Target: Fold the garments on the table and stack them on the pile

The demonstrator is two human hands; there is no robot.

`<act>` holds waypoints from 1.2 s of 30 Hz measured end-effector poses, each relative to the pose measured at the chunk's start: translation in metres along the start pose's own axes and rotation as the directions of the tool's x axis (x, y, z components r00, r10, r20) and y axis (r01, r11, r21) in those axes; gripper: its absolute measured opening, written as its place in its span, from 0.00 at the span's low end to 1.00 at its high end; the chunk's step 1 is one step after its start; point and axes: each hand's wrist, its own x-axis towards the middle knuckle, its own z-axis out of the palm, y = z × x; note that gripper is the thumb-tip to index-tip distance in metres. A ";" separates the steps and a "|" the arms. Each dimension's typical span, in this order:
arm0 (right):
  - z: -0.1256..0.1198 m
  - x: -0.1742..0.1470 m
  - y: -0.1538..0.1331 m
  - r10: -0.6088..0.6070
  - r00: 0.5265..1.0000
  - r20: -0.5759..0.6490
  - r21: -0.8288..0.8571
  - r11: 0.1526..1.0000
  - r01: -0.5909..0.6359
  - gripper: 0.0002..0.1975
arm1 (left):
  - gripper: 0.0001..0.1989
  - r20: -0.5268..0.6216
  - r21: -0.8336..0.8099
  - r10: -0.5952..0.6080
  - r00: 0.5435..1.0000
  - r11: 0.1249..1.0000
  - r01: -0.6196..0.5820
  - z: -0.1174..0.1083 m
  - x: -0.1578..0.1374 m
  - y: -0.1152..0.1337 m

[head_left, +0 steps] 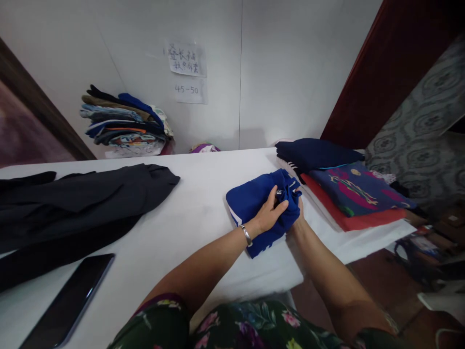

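Observation:
A folded blue jacket (249, 196) with white trim lies on the white table in front of me. My left hand (271, 212), a silver bracelet at its wrist, grips the bunched upper end of the jacket from above. Around the right side of the same bunched cloth my right hand (298, 218) is closed, its fingers mostly hidden behind the fabric. A small metal piece, perhaps a zip pull, shows between the hands.
Dark garments (87, 198) lie spread at the left, near a phone (69, 305). Folded clothes (359, 191) are piled at the right table edge. Another clothes stack (125, 121) stands behind the table. Handwritten papers (187, 60) hang on the wall. White cloth covers the table (189, 232).

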 end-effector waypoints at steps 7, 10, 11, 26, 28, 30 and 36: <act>-0.035 0.010 -0.038 0.155 0.961 -0.229 -0.244 0.947 -0.211 0.25 | 0.48 0.082 0.183 -0.103 0.991 0.979 0.087 0.016 0.019 -0.006; -0.062 0.011 -0.049 -0.108 0.917 -0.384 -0.405 0.912 -0.062 0.16 | 0.48 0.162 0.320 -0.128 0.978 0.945 0.071 0.021 0.014 -0.010; -0.068 0.009 -0.051 -0.187 0.897 -0.400 -0.457 0.889 -0.019 0.15 | 0.47 0.189 0.366 -0.120 0.975 0.929 0.043 0.022 0.012 -0.011; 0.004 -0.053 -0.032 -0.223 0.885 0.409 -0.912 -0.070 0.404 0.27 | 0.31 -0.103 0.923 -0.121 0.987 0.359 0.140 -0.056 0.030 -0.028; -0.016 -0.042 -0.025 -0.113 0.950 0.292 -0.938 -0.228 0.262 0.30 | 0.34 -0.118 0.921 -0.192 0.974 0.346 0.180 -0.059 0.028 -0.041; -0.037 -0.036 -0.019 -0.060 0.980 0.190 -0.937 -0.310 0.163 0.31 | 0.35 -0.126 0.917 -0.225 0.966 0.344 0.200 -0.060 0.026 -0.051; -0.052 -0.045 -0.012 -0.075 0.988 0.134 -0.927 -0.363 0.098 0.33 | 0.34 -0.117 0.927 -0.198 0.973 0.330 0.179 -0.063 0.028 -0.065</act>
